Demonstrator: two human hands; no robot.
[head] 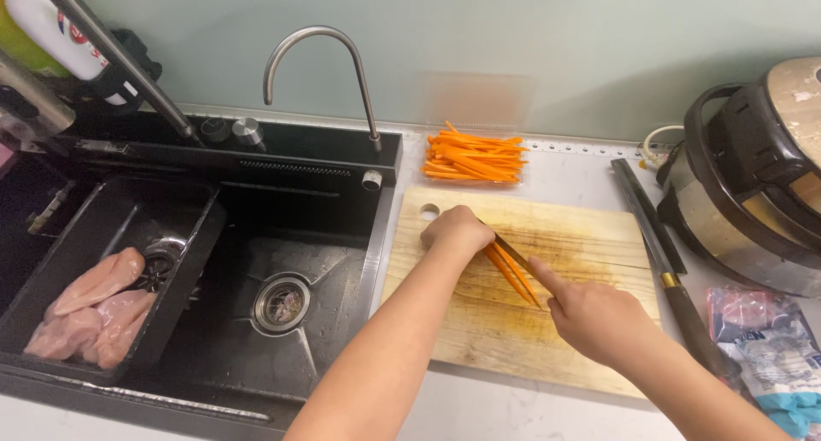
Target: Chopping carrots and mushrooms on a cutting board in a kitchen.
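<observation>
Carrot pieces, a few long orange strips, lie side by side near the middle of the wooden cutting board, slanting toward its right front. Left hand is curled down over their far ends, fingers tucked under, pinning them flat to the board. Right hand is closed on the handle of a knife, forefinger stretched along the spine; the blade lies lengthwise over the strips, just beside the left knuckles. For a clean lengthwise cut, judged from this: keep left fingertips folded back, the blade riding against the knuckles, tip kept on the wood, strips kept flat. Risk: the thin pieces may roll or slip out under the blade. A heap of finished carrot sticks sits in a clear tray beyond the board's back edge. A long dark sheathed blade lies along the board's right edge. Left of the board is the black sink, with raw chicken in its inset basin.
</observation>
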